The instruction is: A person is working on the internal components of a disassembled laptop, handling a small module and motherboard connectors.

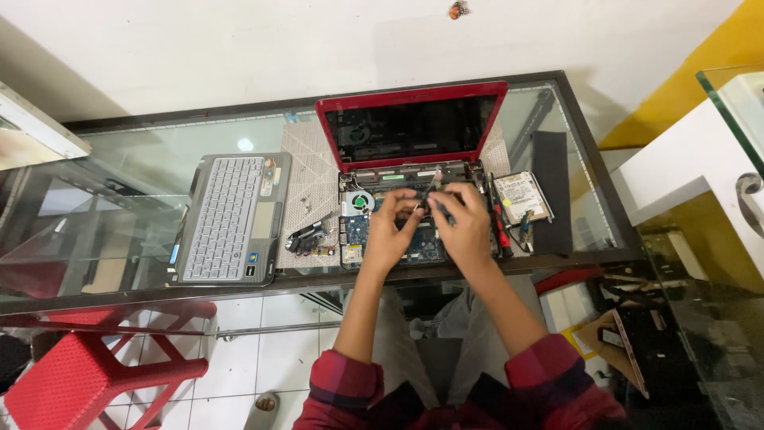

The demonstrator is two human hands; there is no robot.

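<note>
Our right hand (463, 227) grips a dark-handled screwdriver (438, 209) at frame centre, and our left hand (390, 232) pinches narrowly beside it, over the opened red laptop (410, 159). A grey keyboard panel (229, 217) lies left, a hard drive (522, 197) right.

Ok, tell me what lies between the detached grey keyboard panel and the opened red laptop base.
In the head view, small black parts and loose screws lie on the mat between keyboard panel and laptop base.
</note>
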